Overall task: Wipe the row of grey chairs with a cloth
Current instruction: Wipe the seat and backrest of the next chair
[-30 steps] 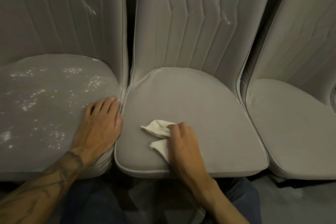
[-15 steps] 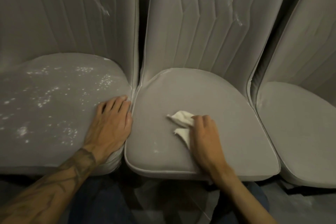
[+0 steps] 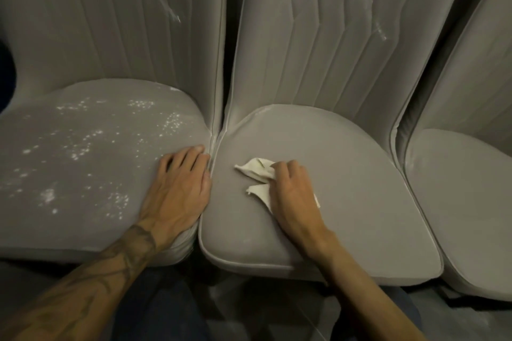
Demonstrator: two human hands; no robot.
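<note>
Back toward the seat's left edge after a stroke to the right: small crumpled white cloth (image 3: 256, 174), pressed onto the cushion of the middle grey padded chair (image 3: 346, 202) under the curled fingers of the right hand (image 3: 293, 196), which grips it. Reads as mid-wipe, this cushion nearly clean. Unmoved beside the seam: left hand (image 3: 180, 191), flat, fingers straight, holding nothing, resting on the left grey chair (image 3: 97, 230). White specks (image 3: 80, 151) all over that seat, so probably next. Third grey chair (image 3: 457, 202) at right, partly seen.
</note>
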